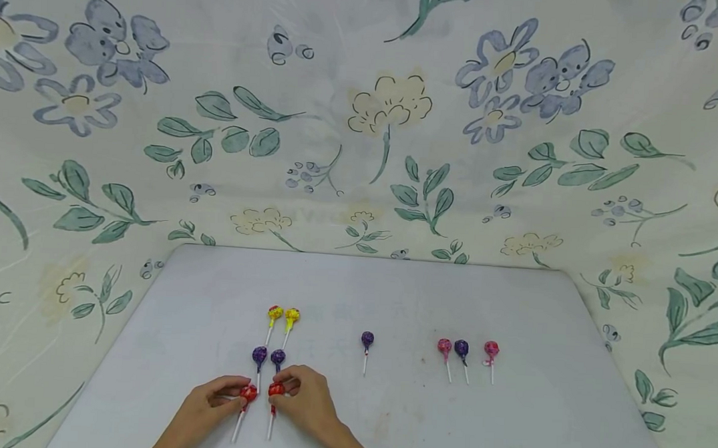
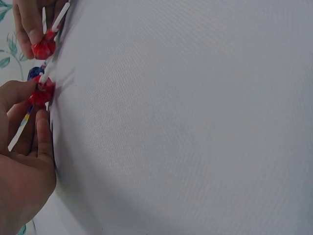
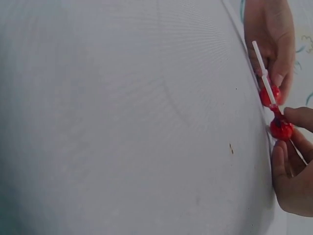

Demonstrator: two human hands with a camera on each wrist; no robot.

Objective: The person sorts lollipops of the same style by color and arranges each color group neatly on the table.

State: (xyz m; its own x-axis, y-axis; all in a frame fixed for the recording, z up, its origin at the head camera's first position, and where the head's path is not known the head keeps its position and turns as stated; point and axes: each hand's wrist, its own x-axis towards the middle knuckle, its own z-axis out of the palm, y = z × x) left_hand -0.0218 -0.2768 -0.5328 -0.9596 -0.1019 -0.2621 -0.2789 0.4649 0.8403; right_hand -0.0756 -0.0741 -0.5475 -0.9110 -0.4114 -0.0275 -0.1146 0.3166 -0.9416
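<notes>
Two red-wrapped lollipops lie side by side near the front left of the white board, sticks toward the person. My left hand (image 1: 208,406) pinches the head of the left red lollipop (image 1: 248,393) between thumb and fingers. The right red lollipop (image 1: 276,389) has its head pinched by my right hand (image 1: 308,399). Just beyond them lie two purple lollipops, the left one (image 1: 259,355) and the right one (image 1: 277,357), whose stick is partly hidden by my right hand. Farther back are two yellow lollipops, one (image 1: 275,312) left of the other (image 1: 293,315).
A lone purple lollipop (image 1: 367,339) lies mid-board. To the right, a pink lollipop (image 1: 444,347) and a purple lollipop (image 1: 462,349) lie close together, with another pink lollipop (image 1: 491,349) slightly apart. Flower-patterned cloth (image 1: 336,203) surrounds the white board (image 1: 507,424).
</notes>
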